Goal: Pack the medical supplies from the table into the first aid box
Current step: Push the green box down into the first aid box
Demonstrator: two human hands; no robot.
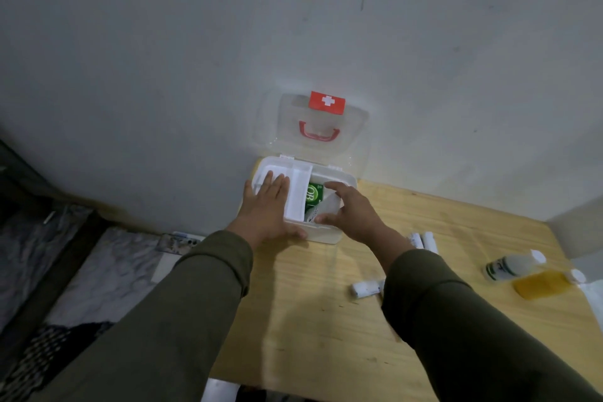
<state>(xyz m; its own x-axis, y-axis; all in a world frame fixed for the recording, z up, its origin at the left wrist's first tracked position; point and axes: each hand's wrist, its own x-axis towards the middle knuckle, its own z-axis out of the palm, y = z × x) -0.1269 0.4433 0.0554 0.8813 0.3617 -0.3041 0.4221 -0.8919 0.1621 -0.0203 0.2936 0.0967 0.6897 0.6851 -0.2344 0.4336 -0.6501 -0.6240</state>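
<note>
The white first aid box (329, 236) stands open at the table's far left corner, its clear lid (321, 129) with a red cross and red handle leaning on the wall. My left hand (266, 206) lies flat on the white inner tray (298, 194) over the box's left side. My right hand (350, 210) grips a white packet (326, 207) and holds it inside the box's right half, beside a green carton (314, 194). On the table lie a small white roll (365, 288), two white tubes (423, 241), a white bottle (512, 265) and an amber bottle (541, 284).
The wooden table (310, 320) meets a grey wall at the back. Its left edge drops to a patterned floor mat (98, 271). A white object (594, 297) shows at the right edge of the view.
</note>
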